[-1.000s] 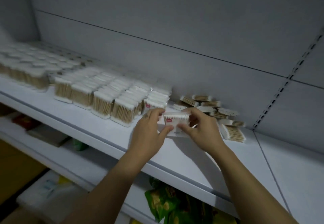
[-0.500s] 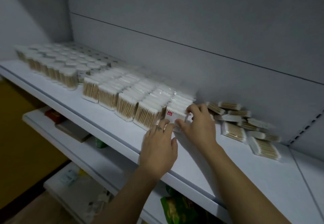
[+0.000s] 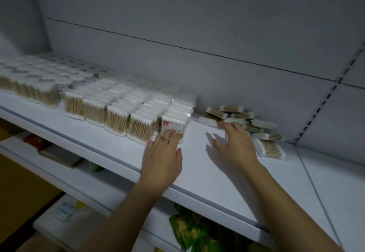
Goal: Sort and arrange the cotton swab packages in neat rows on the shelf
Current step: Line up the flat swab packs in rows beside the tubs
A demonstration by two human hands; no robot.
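On white shelf (image 3: 207,170), I note change: right hand (image 3: 235,145) has left red-label package (image 3: 173,125) and now reaches loose pile (image 3: 258,127), fingers spread, holding nothing. Left hand (image 3: 162,159) flat, fingertips touching package front. Package upright at right end of rows (image 3: 118,111). Bare shelf between rows and pile; hands apart.

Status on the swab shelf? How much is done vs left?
Done: upright rows fill the left and middle of the shelf. In hand: the left hand touches the red-labelled package at the front of the rightmost row; the right hand reaches, open, toward the loose pile. Left: that pile, roughly a dozen packs lying flat and jumbled.
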